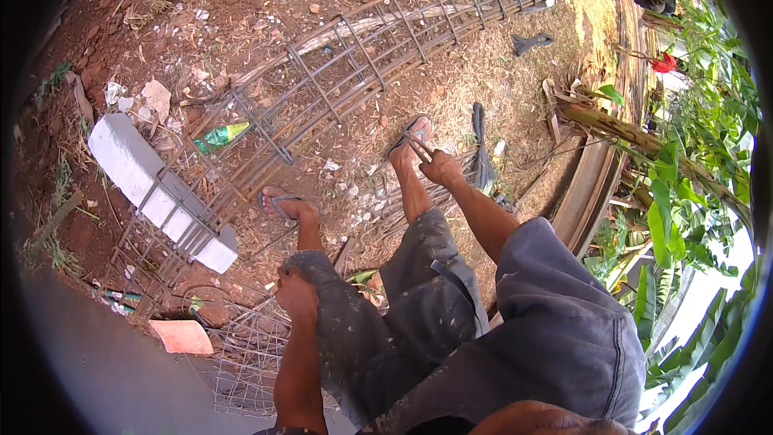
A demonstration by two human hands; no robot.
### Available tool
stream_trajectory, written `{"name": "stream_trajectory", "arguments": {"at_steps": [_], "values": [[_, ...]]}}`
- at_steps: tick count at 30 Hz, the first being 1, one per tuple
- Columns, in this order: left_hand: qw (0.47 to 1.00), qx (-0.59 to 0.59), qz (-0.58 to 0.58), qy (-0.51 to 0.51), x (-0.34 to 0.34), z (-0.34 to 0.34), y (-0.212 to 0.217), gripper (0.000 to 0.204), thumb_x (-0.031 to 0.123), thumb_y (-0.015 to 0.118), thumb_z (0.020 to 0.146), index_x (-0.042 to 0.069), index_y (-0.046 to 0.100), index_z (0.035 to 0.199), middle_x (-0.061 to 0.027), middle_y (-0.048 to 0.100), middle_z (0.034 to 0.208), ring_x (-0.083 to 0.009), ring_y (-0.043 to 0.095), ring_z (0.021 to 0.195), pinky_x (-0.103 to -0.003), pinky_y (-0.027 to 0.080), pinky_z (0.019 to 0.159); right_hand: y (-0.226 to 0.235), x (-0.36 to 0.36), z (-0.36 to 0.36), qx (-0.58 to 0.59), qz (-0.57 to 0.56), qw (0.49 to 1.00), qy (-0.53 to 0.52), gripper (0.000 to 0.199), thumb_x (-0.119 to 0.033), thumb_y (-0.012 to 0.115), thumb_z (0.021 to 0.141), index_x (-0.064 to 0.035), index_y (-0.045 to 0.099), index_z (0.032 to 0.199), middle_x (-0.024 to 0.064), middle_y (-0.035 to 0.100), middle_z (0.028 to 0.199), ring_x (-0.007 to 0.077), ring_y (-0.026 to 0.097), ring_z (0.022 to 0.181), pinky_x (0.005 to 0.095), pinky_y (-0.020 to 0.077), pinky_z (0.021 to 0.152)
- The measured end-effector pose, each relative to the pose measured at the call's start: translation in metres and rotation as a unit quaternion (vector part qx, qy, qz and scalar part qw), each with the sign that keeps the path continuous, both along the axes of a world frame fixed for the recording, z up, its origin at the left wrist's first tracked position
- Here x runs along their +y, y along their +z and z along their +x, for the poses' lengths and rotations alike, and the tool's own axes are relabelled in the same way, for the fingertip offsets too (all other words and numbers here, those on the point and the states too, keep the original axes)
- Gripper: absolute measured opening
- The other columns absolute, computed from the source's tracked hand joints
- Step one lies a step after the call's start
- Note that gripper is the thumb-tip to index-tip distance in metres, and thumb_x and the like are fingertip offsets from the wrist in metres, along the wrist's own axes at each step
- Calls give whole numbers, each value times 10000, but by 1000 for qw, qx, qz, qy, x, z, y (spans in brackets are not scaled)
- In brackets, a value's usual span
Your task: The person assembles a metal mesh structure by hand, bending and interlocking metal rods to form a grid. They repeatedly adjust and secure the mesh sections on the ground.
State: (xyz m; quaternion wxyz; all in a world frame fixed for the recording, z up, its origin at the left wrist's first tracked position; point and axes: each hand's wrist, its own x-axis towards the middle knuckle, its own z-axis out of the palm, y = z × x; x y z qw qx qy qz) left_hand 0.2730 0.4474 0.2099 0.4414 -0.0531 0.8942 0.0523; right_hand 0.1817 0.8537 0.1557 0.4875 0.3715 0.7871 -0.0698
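Rusty steel is what the scene is built around: a long cage of reinforcing bars with square stirrups [338,80] is laid across the red earth, propped near its close end on a white concrete block [133,169]. On the side of that cage nearer the person, a flat bundle of thin bent steel rods [419,197] is spread on the ground beside the right foot in its sandal [412,138]. The step in hand is judged to be the picking of a rod from that bundle. The right hand [440,167] is lowered to it, fingers curled narrowly around what seems a thin rod end, though the grip itself is too small to be told surely. The left hand [296,294] is closed loosely and rested on the left knee of the paint-flecked grey shorts [419,314], nothing being held. For the next move, a firmer pinch and a clean lift clear of the neighbouring rods would be called for.
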Motion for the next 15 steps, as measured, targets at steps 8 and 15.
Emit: {"name": "stream_trajectory", "arguments": {"at_steps": [8,15], "values": [[985,69,-44,150,110,1,22,348,324,468,967,10,616,952,-164,529,999,-368,624,785,-471,519,652,-70,153,-39,-24,-52,984,170,436,-296,583,817,-38,623,1166,242,646,1102,379,613,1072,450,482,919],[941,181,162,237,324,-131,51,434,363,428,991,-15,641,979,-217,611,872,-386,610,804,-451,477,716,-29,234,-38,152,-235,960,7,559,-386,570,913,6,507,1308,214,586,1253,328,559,1175,391,443,975]]}}
